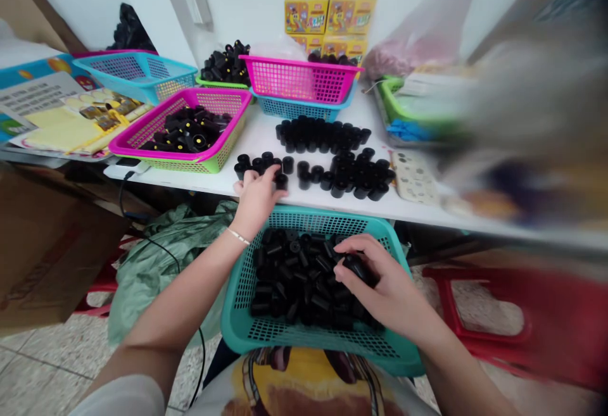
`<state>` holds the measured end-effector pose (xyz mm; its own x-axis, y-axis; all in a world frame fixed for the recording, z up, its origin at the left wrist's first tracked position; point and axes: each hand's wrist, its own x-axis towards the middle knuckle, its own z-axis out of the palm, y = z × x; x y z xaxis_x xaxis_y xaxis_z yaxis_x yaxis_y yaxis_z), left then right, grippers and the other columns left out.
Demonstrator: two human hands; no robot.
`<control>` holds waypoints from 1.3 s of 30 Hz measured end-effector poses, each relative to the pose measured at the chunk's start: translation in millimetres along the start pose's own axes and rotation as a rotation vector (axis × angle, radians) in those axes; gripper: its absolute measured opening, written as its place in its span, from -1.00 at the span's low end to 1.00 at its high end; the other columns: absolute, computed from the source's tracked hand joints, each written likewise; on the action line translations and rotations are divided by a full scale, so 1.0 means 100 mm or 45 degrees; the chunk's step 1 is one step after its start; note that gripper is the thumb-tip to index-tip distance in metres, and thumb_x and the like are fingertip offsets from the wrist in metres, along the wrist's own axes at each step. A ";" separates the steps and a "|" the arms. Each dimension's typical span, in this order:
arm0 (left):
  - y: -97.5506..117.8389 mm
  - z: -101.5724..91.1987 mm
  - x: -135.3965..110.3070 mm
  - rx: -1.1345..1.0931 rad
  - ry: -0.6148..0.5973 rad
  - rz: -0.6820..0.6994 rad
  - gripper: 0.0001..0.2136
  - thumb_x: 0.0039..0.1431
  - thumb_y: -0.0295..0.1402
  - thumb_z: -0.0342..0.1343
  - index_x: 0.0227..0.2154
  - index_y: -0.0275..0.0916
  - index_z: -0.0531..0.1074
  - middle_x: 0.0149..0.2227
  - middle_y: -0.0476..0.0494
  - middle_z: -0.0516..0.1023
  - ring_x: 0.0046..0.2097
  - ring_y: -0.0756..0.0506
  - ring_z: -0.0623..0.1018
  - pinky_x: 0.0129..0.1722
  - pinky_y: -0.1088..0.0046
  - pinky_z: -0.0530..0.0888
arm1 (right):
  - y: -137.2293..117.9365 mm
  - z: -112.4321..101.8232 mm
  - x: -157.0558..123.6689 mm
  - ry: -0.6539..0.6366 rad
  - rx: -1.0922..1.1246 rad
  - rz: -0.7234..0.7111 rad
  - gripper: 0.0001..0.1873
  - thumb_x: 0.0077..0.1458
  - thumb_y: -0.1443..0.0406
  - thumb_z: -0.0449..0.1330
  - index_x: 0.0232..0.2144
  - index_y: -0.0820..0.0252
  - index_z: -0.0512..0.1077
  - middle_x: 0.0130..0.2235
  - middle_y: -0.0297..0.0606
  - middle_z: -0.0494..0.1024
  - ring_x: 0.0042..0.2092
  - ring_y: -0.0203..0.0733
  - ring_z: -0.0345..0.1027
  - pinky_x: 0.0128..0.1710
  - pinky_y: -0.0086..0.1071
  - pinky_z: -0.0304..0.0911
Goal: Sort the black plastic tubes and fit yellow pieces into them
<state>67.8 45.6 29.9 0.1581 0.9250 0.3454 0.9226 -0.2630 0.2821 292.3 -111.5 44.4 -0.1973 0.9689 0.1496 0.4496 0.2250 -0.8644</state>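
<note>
My left hand (257,197) is over a small group of black plastic cylinders (242,164) standing on the white table. Its thumb and index finger are apart, right by one upright cylinder (282,182). Over the right part of a teal basket (228,308), my right hand (380,283) curls around a black cylinder (360,268). Loose black cylinders (299,270) fill that basket in a jumble, some hollow-ended. On the table, upright cylinders stand packed in a back cluster (318,135) and a right cluster (361,174), with a few between the groups.
A pink basket (118,144) of black parts with yellow dots stands at left. Behind are a blue basket (137,71), stacked pink basket (304,80) and yellow boxes (327,17). A blurred person (536,106) is at right, near a red stool (475,340).
</note>
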 end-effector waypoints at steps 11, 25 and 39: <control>-0.08 -0.09 -0.85 0.176 -0.656 0.407 -0.77 0.09 -0.30 0.28 -0.19 -0.24 0.50 -0.26 -0.22 0.55 -0.07 -0.33 0.45 -0.10 0.14 0.39 | 0.15 0.07 0.07 0.029 0.218 0.157 -0.78 0.06 0.22 0.28 -0.19 0.03 0.54 -0.06 -0.20 0.43 -0.19 -0.21 0.45 -0.26 -0.36 0.44; 0.33 -0.52 -1.03 -0.903 -0.695 0.212 -0.72 0.19 -0.20 0.18 -0.07 -0.16 0.46 -0.07 -0.09 0.57 -0.12 -0.09 0.55 -0.18 0.46 0.48 | 0.08 0.14 0.07 0.053 0.511 0.144 -0.69 0.07 0.31 0.28 -0.09 0.08 0.42 -0.21 -0.27 0.61 -0.23 -0.26 0.51 -0.23 -0.40 0.46; 0.21 -0.29 -0.85 -1.163 -0.550 0.016 -0.67 0.18 -0.25 0.19 -0.01 -0.16 0.37 -0.03 -0.11 0.52 -0.12 -0.07 0.56 -0.14 0.42 0.50 | 0.09 0.09 0.07 0.019 0.358 0.025 -0.68 0.21 0.20 0.16 0.01 0.01 0.45 0.10 -0.11 0.37 -0.31 -0.27 0.43 -0.36 -0.31 0.45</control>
<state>63.5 -46.5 32.6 0.4468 0.8932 0.0505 0.3258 -0.2150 0.9207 287.0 -104.1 33.7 -0.1771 0.9747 0.1365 0.1935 0.1705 -0.9662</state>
